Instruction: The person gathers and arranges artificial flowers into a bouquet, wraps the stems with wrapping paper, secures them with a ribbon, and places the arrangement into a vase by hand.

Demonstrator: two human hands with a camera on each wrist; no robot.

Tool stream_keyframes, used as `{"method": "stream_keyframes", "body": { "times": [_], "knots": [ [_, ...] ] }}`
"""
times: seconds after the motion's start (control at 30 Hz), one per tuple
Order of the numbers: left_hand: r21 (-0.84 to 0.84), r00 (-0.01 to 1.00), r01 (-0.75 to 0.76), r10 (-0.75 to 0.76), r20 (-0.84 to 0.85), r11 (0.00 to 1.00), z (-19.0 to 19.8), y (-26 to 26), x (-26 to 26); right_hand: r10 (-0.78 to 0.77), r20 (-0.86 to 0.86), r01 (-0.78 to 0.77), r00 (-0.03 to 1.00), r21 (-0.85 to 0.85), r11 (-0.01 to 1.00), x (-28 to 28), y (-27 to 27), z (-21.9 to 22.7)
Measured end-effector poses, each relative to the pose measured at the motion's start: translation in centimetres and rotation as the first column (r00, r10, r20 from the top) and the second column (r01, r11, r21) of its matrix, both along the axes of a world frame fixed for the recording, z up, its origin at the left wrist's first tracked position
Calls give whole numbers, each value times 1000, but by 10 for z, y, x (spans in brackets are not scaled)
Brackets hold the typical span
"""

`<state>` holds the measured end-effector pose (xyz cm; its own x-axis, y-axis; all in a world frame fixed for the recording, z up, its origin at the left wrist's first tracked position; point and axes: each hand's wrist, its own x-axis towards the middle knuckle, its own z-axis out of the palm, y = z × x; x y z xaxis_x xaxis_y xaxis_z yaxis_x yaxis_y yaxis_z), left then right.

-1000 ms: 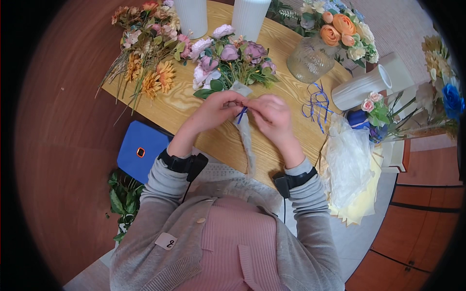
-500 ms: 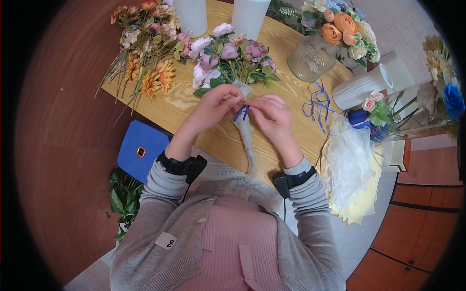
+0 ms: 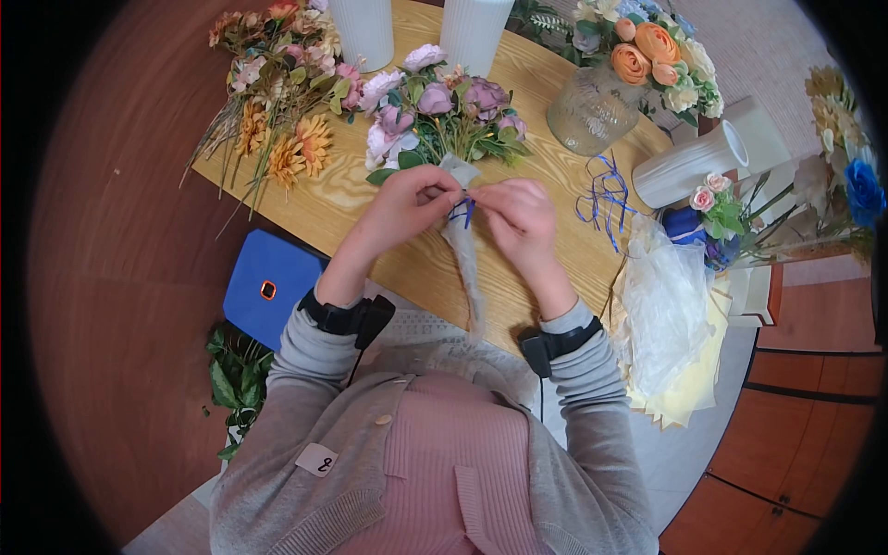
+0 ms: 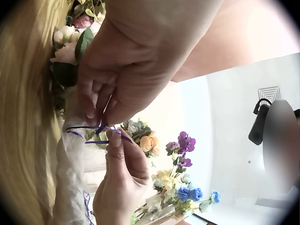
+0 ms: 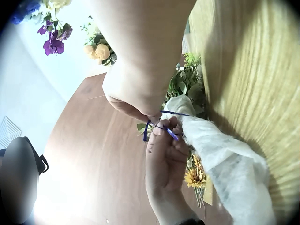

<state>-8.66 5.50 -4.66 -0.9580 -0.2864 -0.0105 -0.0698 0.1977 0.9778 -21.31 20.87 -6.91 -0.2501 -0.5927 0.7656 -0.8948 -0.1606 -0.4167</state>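
A bouquet (image 3: 439,102) of purple and pale pink flowers lies on the table, its stems wrapped in a white paper-like sleeve (image 3: 470,273) that runs toward the person. Round the upper part of this wrap goes a thin blue ribbon (image 3: 464,217). The left hand (image 3: 407,205) pinches the ribbon between thumb and fingers. From the other side the right hand (image 3: 523,217) pinches it too, fingertips close to the left ones. In the left wrist view, ribbon (image 4: 96,141) strands form a loop between the wrap (image 4: 70,173) and the right thumb.
Loose flowers (image 3: 268,111) lie at the table's left. White vases (image 3: 365,37) stand at the back; another white vase (image 3: 680,171) lies on its side at right. A glass vase (image 3: 592,116), a tangle of blue ribbon (image 3: 606,199) and wrapping sheets (image 3: 661,305) are also on the right side.
The fingers have shifted slightly at the ribbon, and its hanging part has changed shape below them. Both hands keep pinching over the wrapped stems; the bouquet stays in place.
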Motion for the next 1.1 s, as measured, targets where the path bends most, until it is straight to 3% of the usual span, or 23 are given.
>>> {"method": "stream_keyframes", "body": {
  "times": [0.07, 0.13, 0.27, 0.33, 0.37, 0.43, 0.47, 0.53, 0.57, 0.63, 0.73, 0.83, 1.1],
  "knots": [
    [-77, 996, -42, 35, -87, 996, -3, 2, 1, 15, 91, -15, 996, 1, 1000, 0, 0, -1],
    [-240, 976, -125, 75, -205, 963, 0, 5, 3, 81, 328, -82, 941, -10, 997, 3, -1, -2],
    [-231, 975, -140, 93, -204, 963, 4, 8, 7, 115, 512, -110, 851, -40, 993, 9, -1, -8],
    [-207, 978, -179, 151, -144, 962, 4, 7, 10, 214, 763, -186, 610, -125, 975, 10, -2, -15],
    [-207, 979, -177, 150, -141, 962, 4, 7, 12, 213, 765, -185, 608, -124, 975, 9, -2, -19],
    [-265, 983, -169, 142, -117, 949, 4, 7, 15, 389, 837, -276, 384, -298, 914, 11, -4, -18],
    [-265, 983, -167, 141, -114, 950, 2, 7, 17, 389, 839, -274, 381, -299, 914, 10, -5, -20],
    [-180, 981, -142, 114, -157, 973, -6, 6, 19, 469, 854, -335, 224, -385, 860, 10, -6, -26],
    [-180, 982, -141, 114, -154, 973, -8, 5, 21, 469, 855, -334, 221, -386, 860, 10, -6, -28],
    [-145, 977, -170, 148, -151, 975, -11, 4, 24, 515, 850, -274, 108, -473, 837, 13, -8, -30],
    [-142, 978, -206, 198, -66, 968, -17, -4, 32, 544, 838, -207, 38, -526, 825, 4, -6, -34],
    [-85, 970, -236, 229, -86, 968, -26, -12, 42, 543, 839, -104, -29, -543, 833, -4, -3, -37],
    [-202, 965, -263, 259, -50, 943, -33, -16, 61, 507, 860, -68, -55, -510, 857, -7, -2, -39]
  ]
}}
